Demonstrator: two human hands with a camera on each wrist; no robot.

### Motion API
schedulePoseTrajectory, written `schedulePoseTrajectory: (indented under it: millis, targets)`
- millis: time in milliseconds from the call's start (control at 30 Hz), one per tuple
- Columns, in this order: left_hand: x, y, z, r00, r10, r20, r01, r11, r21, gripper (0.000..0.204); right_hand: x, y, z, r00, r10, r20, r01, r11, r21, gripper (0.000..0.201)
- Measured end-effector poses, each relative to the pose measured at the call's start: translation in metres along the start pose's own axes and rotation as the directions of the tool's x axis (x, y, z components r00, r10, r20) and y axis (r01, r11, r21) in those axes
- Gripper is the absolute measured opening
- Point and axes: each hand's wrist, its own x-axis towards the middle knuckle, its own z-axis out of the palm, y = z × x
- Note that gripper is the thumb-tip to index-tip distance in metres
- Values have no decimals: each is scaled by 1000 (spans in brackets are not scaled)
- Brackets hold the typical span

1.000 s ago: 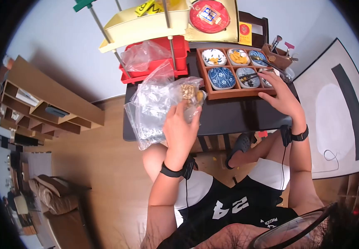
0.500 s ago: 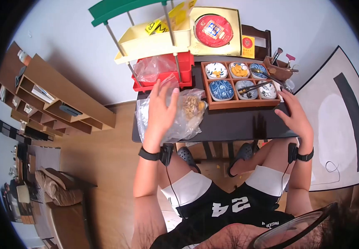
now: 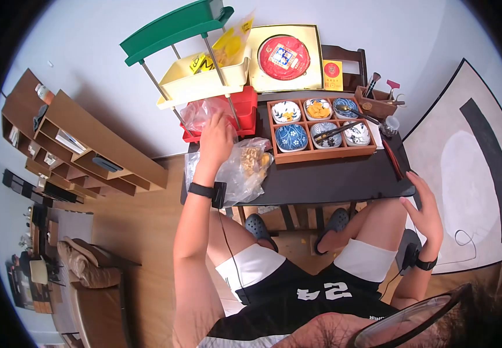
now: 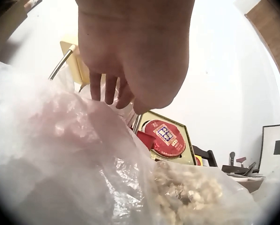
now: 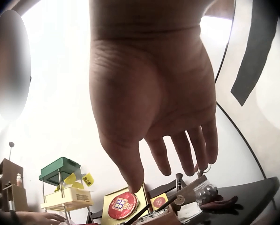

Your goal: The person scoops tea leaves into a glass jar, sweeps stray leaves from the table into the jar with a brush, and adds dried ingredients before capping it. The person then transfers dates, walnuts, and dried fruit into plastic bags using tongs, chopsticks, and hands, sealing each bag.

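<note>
At the far left corner of the table (image 3: 320, 188), the red tray (image 3: 246, 107) of a rack carries a clear bag (image 3: 197, 114). My left hand (image 3: 217, 139), half a second ago raised with spread fingers over the bag of brown pieces (image 3: 251, 162), now reaches down to that clear bag; I cannot tell from my feeds whether the fingers pinch it. A metal post (image 3: 215, 66) stands close to the hand, and the cream tray (image 3: 204, 86) overhangs the red one. The bag of brown pieces lies at the table's near left corner. Along the far edge I see the wooden box (image 3: 326, 154) of dishes, dark sticks (image 3: 335, 132) laid across one. Toward the right edge are a jar (image 3: 389, 126) and a reddish-brown strip (image 3: 393, 159). My right hand (image 3: 425, 211) has left the box's near right corner for the table's near right corner, holding nothing, fingers and thumb apart.
</note>
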Motion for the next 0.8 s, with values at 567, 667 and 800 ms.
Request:
schedulePoseTrajectory:
  millis: [567, 667, 800]
  targets:
    - [-27, 167, -118, 980, 1, -197, -105, 849, -518, 22, 72, -66, 60, 935, -336, -117, 344, 772, 534, 47]
    - [-19, 182, -93, 983, -116, 146, 183, 448, -875, 21, 95, -83, 71, 895, -370, -249, 446, 735, 511, 52]
    - [4, 182, -46, 969, -20, 248, 243, 286, -927, 21, 116, -73, 85, 945, -297, -135, 318, 742, 591, 43]
